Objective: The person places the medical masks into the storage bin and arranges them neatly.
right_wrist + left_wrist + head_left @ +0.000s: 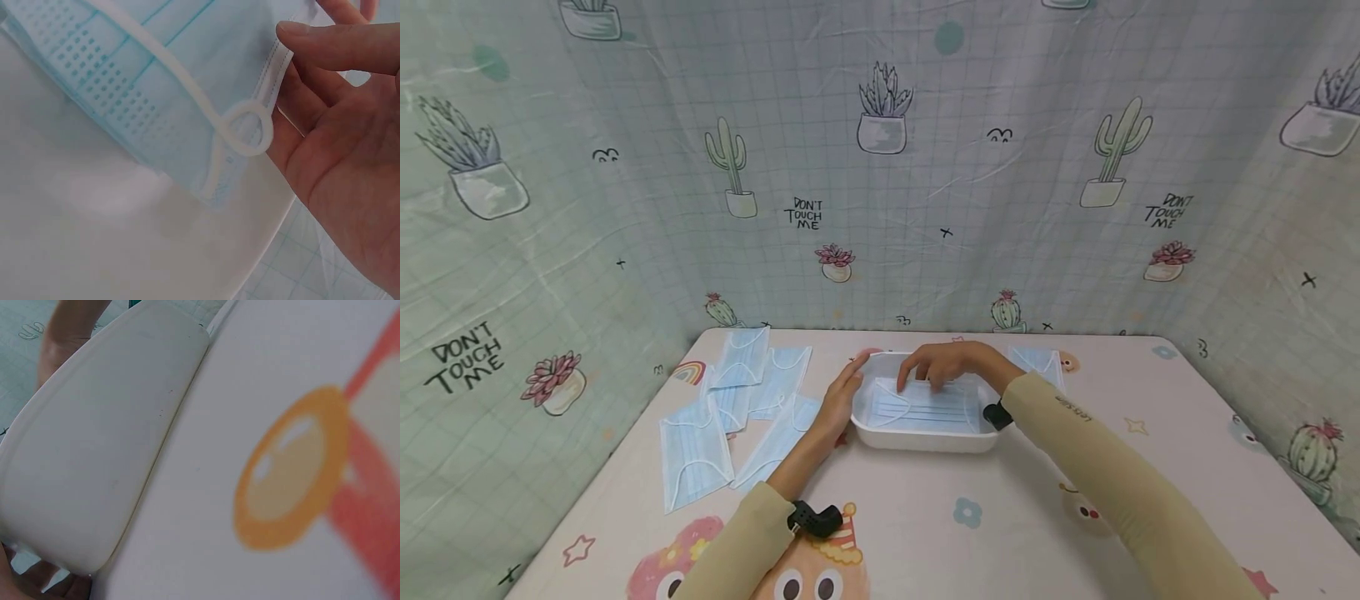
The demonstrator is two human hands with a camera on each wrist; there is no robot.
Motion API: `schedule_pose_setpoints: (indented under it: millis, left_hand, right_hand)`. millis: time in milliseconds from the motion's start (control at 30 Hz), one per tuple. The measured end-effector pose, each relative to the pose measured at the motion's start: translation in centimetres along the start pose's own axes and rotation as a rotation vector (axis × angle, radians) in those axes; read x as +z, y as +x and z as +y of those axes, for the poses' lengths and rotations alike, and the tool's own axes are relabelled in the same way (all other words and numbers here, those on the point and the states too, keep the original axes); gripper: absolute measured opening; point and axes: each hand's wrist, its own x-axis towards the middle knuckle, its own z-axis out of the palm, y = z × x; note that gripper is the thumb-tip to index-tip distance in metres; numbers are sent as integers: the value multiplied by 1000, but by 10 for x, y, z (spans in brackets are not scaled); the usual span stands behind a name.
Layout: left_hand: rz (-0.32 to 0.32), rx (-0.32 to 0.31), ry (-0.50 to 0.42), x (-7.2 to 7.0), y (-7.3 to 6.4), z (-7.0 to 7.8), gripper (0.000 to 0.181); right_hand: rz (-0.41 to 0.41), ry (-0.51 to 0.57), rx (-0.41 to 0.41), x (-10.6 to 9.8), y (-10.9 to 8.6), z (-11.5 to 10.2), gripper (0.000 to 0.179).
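A white plastic container (925, 442) stands on the table with light-blue face masks (925, 408) lying inside it. My left hand (838, 396) rests along the container's left side, its fingers extended by the rim; in the left wrist view its fingers (47, 578) show at the container's end wall. My right hand (947, 364) reaches over the far rim into the container. In the right wrist view, the right hand (350, 137) pinches a mask (187, 81) at its white-stitched edge, thumb on one face and fingers behind. A white ear loop curls beside the fingers.
Several more masks (696, 450) lie spread and overlapping on the table left of the container. Another mask (1037, 364) lies behind my right forearm. A patterned curtain (880, 208) hangs behind the table (910, 525) and along both sides.
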Motion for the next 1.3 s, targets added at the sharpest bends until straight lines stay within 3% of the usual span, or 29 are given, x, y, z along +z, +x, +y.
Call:
schedule_pose_setpoints:
  millis: [200, 500, 1300]
  left_hand:
    - [-3, 9, -17, 1, 1, 0, 50]
    - [11, 12, -46, 1, 1, 1, 50]
    - [8, 11, -20, 2, 1, -2, 49]
  right_hand:
    - [11, -7, 21, -1, -2, 1, 63]
    - [16, 19, -13, -4, -1, 2, 59]
    - [23, 41, 7, -1, -3, 4, 47]
